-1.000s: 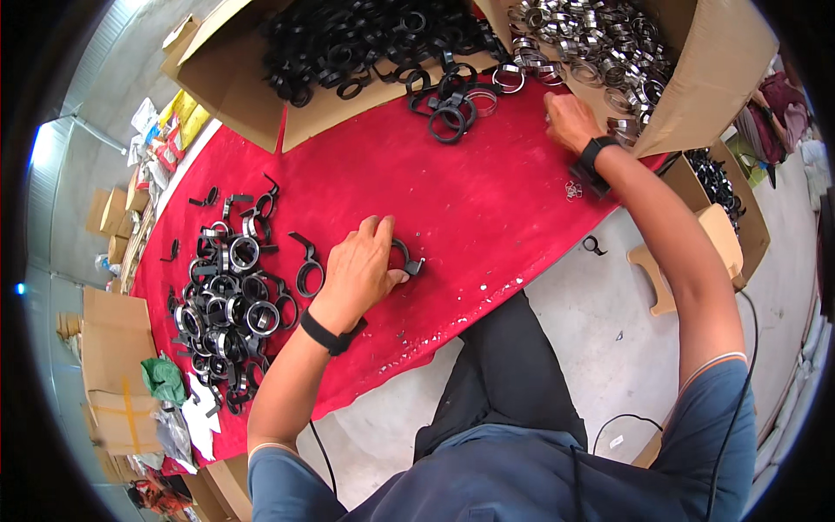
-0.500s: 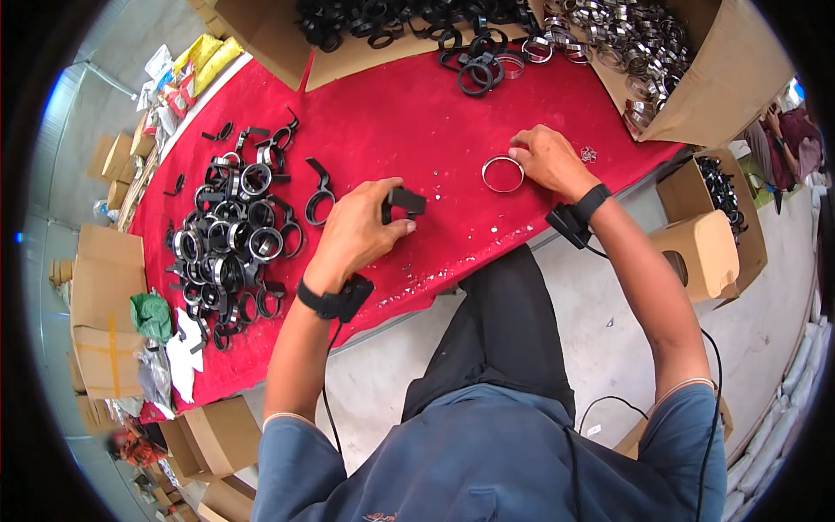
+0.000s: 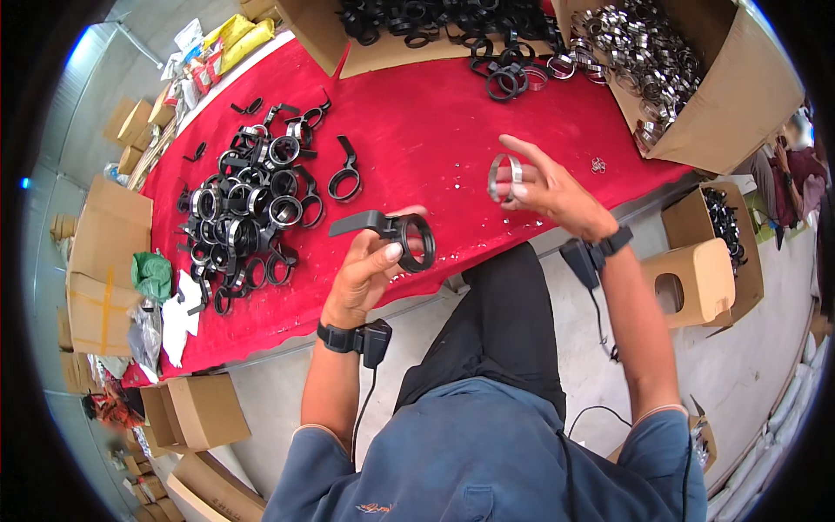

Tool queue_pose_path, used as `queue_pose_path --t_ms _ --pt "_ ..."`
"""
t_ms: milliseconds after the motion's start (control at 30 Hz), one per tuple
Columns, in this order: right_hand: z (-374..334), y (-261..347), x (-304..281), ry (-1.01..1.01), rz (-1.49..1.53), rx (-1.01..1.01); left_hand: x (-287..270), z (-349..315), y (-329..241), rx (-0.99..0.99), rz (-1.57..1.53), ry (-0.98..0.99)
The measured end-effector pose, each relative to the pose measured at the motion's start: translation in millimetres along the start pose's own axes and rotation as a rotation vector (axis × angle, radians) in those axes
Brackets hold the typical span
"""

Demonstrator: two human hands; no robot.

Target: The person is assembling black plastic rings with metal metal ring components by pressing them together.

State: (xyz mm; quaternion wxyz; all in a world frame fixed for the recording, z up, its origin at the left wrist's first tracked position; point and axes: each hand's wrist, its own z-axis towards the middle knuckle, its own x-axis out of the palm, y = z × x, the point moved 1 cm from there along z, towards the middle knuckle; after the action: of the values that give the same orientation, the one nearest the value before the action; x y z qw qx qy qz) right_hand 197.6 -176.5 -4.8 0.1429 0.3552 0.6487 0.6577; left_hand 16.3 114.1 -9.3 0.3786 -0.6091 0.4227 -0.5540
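A black plastic ring with a flat tab is gripped in my left hand, its tab pointing left and its round opening turned to the right. My right hand pinches a silver metal ring between thumb and fingers, with the index finger stretched out. Both parts are lifted over the front of the red cloth, and a gap lies between them. Left of my hands, a single black tabbed ring lies apart from a heap of black rings, many with silver inside.
At the back stand a cardboard box of black rings and a box of silver rings. Some black rings lie spilled before them on the red cloth. A carton stands at the right, below table height.
The silver ring has come up off the cloth in my right hand. My left hand has turned and drawn nearer to me, showing the black ring's opening and tab.
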Motion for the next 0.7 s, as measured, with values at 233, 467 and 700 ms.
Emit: queue_pose_path --t_ms 233,467,700 --pt "-41.5 -29.3 53.6 0.059 0.281 -0.303 41.2 3.8 36.6 -0.053 -0.513 0.342" --pt "-63.7 -41.9 55.0 0.098 0.178 -0.302 48.8 1.5 37.1 -0.018 -0.635 0.422" --pt "-79.7 -18.7 74.6 -0.158 -0.621 -0.272 51.7 -3.5 25.0 -0.008 -0.243 0.3"
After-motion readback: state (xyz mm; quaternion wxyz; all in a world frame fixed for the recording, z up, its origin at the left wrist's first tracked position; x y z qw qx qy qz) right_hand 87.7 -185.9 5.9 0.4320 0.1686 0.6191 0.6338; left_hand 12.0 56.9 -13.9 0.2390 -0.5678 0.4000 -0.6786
